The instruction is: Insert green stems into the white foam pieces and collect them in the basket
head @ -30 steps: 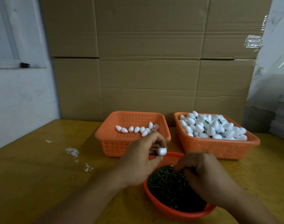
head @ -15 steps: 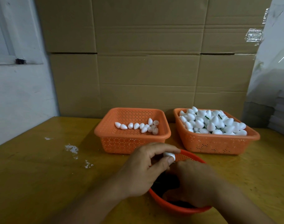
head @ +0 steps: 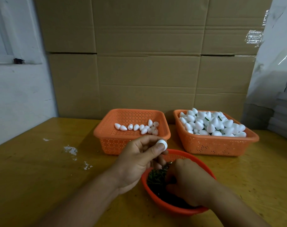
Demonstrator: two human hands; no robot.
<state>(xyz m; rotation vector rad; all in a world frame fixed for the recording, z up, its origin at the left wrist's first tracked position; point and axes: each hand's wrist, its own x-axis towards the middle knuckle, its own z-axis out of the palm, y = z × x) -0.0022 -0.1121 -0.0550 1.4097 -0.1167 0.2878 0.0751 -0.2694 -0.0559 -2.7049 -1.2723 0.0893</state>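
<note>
White flecks (head: 70, 149) mark the counter (head: 33, 169) at mid-left, with cardboard boxes (head: 147, 54) filling the back. At centre, a basket (head: 131, 145) holds a few foam pieces (head: 137, 127), and the left hand (head: 139, 159) pinches one white foam piece (head: 162, 143) between thumb and fingers. Lower right, the right hand (head: 190, 182) curls into the green stems (head: 155, 175) in a round bowl (head: 180, 208), its grip hidden, below a fuller basket (head: 218, 145).

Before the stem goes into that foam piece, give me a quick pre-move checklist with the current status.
1. Left hand pinches foam piece: ok.
2. Right hand has a green stem: cannot tell, fingers are curled down in the round bowl.
3. Stems left in bowl: ok.
4. Foam piece's insertion end faces right hand: cannot tell.
5. Right basket, holding stemmed pieces, within view: ok.
</note>
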